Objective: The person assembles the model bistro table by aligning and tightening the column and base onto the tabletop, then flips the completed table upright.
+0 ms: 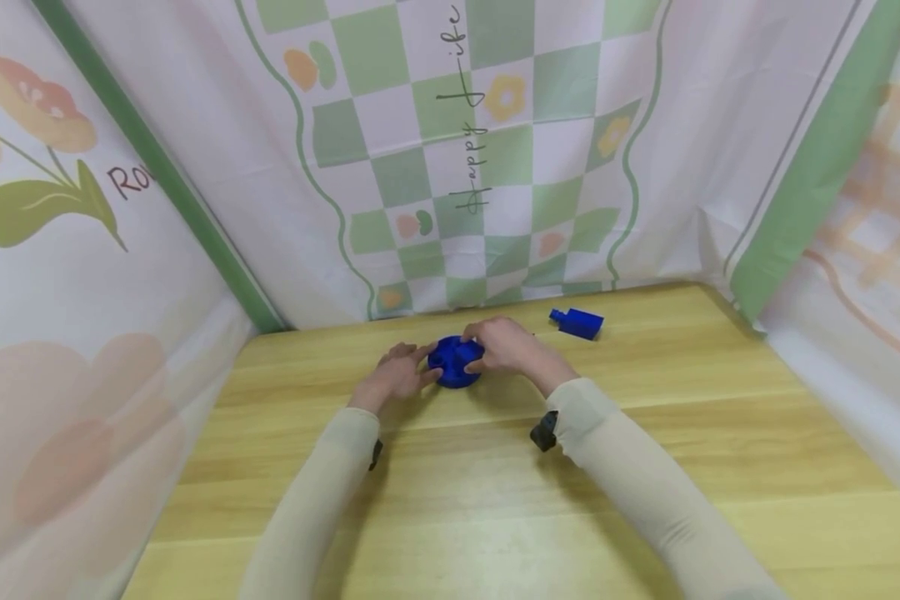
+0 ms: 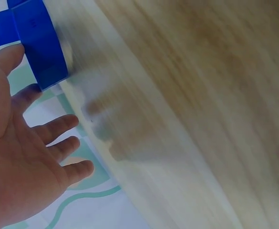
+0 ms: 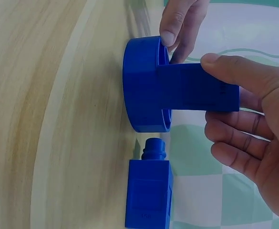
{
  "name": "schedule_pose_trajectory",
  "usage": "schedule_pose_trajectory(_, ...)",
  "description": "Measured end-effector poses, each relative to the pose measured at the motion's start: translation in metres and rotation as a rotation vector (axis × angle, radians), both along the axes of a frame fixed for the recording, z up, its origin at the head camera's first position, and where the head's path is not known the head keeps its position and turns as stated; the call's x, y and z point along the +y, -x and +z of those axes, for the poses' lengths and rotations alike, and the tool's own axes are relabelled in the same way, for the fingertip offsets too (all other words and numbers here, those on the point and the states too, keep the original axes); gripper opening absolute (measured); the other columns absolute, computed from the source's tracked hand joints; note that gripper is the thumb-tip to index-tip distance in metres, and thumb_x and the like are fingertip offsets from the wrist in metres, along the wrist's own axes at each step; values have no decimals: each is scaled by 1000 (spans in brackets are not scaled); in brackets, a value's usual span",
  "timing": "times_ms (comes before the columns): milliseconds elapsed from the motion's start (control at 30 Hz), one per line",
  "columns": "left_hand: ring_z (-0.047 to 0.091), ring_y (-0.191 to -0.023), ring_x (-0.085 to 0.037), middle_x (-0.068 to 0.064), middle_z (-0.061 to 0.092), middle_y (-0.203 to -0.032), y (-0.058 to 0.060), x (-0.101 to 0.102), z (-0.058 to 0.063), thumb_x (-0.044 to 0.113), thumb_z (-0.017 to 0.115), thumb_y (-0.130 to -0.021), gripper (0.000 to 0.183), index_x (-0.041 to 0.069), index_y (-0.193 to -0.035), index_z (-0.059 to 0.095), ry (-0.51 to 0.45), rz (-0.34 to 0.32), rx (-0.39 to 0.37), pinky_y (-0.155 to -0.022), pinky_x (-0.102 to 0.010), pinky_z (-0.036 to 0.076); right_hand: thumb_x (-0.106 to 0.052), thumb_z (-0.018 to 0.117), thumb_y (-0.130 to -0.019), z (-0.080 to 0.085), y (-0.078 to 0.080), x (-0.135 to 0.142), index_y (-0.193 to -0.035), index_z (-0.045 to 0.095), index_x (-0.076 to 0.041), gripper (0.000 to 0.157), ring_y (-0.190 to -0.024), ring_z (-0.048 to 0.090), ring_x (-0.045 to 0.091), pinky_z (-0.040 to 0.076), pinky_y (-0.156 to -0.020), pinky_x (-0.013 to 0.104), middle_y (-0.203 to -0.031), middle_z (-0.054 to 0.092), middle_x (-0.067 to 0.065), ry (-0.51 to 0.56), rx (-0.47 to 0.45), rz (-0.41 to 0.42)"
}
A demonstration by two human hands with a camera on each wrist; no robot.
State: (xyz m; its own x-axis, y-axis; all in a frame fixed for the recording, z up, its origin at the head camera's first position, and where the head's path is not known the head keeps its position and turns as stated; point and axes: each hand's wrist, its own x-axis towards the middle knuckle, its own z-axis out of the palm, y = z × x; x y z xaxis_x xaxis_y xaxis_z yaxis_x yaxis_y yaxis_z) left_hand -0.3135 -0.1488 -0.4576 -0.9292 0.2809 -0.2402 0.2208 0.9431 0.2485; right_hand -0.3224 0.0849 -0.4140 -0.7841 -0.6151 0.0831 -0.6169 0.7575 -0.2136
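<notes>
Right hand [image 1: 504, 344] pinches upright, rectangular blue block [image 3: 199, 88] inside round blue plastic holder [image 3: 140, 88]; left hand [image 1: 399, 375], fingers extended, touches holder.

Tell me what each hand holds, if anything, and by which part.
The right hand pinches a blue block by its upper end, above the round base. The left hand touches the base's rim; whether it grips cannot be told.

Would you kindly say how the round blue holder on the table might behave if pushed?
Low and wide, the round blue holder seems more apt to slide than tip. Its crisp edges suggest stiffness. Its circular outline may let it spin if nudged off-centre.
</notes>
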Motion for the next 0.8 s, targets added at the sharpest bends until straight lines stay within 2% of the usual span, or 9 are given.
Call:
schedule_pose_trajectory(267,17,-155,-36,-15,26,-165,-1,2,0,59,37,-103,65,32,-160,21,16,-15,33,-125,-54,18,-41,78,-86,-2,-1,2,-127,64,-11,53,-113,66,32,51,-101,48,-122,71,12,37,-30,-21)
schedule_pose_trajectory(500,31,-148,-39,-21,37,-156,-4,8,-2,58,41,-102,69,20,-158,29,13,-12,128,-122,-51,27,-33,79,-85,-9,1,12,-134,60,-11,56,-94,66,23,54,-87,44,-104,71,9,80,-59,-38)
schedule_pose_trajectory(633,34,-145,-38,-23,40,-152,-4,11,-4,64,42,-99,74,16,-155,32,29,7,153,-122,-49,29,-25,78,-86,-9,3,21,-133,60,-8,53,-98,67,26,54,-90,46,-107,72,13,75,-58,-76)
schedule_pose_trajectory(800,36,-143,-37,-22,43,-148,-4,10,-7,67,42,-98,75,18,-154,33,44,18,162,-120,-48,31,-25,74,-90,-8,5,31,-133,60,-7,49,-106,66,30,53,-94,48,-115,70,15,70,-61,-109)
